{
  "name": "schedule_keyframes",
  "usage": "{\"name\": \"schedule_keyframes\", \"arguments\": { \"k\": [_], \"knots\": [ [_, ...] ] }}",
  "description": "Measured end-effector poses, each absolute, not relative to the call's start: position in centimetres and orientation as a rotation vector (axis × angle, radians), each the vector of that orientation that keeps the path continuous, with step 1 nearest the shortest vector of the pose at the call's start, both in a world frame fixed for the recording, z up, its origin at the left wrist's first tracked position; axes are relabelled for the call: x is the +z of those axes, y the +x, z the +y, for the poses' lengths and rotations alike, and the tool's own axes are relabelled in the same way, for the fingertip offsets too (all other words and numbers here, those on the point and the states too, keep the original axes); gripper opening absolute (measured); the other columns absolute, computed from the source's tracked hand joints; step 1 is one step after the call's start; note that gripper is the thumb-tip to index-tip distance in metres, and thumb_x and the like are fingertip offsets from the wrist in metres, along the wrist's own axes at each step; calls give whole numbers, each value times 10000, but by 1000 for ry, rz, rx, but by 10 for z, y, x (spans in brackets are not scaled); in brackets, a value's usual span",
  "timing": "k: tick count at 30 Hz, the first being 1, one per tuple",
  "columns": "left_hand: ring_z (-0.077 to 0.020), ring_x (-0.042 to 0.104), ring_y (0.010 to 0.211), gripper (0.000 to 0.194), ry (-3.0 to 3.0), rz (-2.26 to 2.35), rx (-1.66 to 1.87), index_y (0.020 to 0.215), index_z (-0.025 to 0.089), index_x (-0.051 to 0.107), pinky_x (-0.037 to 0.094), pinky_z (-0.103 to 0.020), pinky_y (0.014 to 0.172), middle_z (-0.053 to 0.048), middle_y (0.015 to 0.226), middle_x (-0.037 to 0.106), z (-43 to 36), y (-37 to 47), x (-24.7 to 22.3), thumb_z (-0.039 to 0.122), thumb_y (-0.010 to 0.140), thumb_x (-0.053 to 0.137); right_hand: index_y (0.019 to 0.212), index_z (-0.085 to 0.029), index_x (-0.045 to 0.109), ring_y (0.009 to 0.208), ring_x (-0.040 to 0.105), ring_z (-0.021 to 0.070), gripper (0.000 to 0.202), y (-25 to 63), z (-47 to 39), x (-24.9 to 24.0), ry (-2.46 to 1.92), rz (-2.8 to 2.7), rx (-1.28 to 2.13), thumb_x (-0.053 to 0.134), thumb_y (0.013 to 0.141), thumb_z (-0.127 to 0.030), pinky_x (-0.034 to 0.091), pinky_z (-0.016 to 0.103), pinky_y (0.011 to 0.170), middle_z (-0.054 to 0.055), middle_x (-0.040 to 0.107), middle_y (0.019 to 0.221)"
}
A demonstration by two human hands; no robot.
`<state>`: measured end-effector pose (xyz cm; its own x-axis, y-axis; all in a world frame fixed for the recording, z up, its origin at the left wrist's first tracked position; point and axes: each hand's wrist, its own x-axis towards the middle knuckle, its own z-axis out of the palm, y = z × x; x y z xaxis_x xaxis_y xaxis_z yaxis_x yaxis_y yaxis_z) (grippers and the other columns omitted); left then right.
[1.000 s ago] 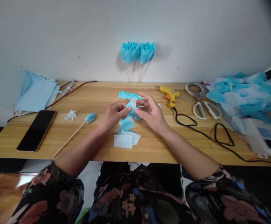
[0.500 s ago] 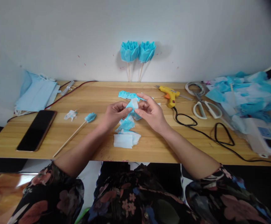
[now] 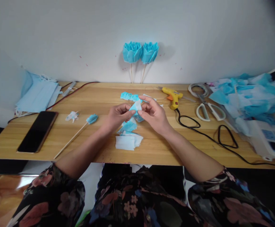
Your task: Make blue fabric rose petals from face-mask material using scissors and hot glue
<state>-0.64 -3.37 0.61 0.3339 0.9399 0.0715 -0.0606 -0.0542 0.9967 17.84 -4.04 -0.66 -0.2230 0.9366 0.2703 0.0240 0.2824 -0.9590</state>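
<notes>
Between my two hands is a small piece of blue-and-white mask fabric [image 3: 136, 106], its upper end folded to a point. My left hand [image 3: 118, 116] pinches its left side with thumb and fingers. On the right side, my right hand [image 3: 154, 116] pinches it too, the index finger reaching over the top. Beneath and in front of the hands lie blue fabric pieces [image 3: 129, 125] and pale cut pieces [image 3: 125, 142]. Behind them a crimped blue strip [image 3: 128, 96] rests on the table, partly covered by my right hand.
Two blue fabric flowers [image 3: 132, 52] on sticks lean on the wall. Left are a phone [image 3: 37, 132], face masks [image 3: 37, 94], a fabric scrap [image 3: 72, 116] and a blue-tipped stick [image 3: 73, 136]. Right are a yellow glue gun [image 3: 172, 95] with its cord, scissors [image 3: 209, 111] and a fabric pile [image 3: 248, 97].
Both hands keep their pinch on the fabric piece, with barely any movement. The whole view has shifted very slightly.
</notes>
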Motion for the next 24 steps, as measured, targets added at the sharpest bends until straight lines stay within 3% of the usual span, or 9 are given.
{"name": "schedule_keyframes", "arguments": {
  "k": [6, 13, 24],
  "knots": [
    [-75, 456, 533, 404, 1378, 856, 982, 691, 161, 627, 378, -226, 542, 26, 561, 543, -34, -7, 8, 527, 791, 766, 1310, -265, 528, 674, 499, 109, 473, 179, -40, -6, -918, -1534, 1086, 650, 854, -283, 422, 274, 634, -52, 538, 777],
    [-84, 460, 536, 521, 1414, 887, 989, 606, 160, 600, 394, -238, 555, -1, 565, 547, -36, -9, 12, 599, 886, 623, 1313, -262, 524, 680, 504, 112, 467, 180, -40, -6, -909, -1530, 1085, 646, 864, -282, 436, 283, 648, -49, 537, 780],
    [-83, 454, 534, 331, 1340, 909, 1008, 685, 164, 635, 384, -238, 552, 18, 573, 552, -33, -8, 6, 457, 800, 738, 1287, -261, 550, 666, 496, 104, 433, 179, -41, -5, -909, -1562, 1012, 632, 864, -225, 419, 281, 643, -62, 515, 746]
  ]
}}
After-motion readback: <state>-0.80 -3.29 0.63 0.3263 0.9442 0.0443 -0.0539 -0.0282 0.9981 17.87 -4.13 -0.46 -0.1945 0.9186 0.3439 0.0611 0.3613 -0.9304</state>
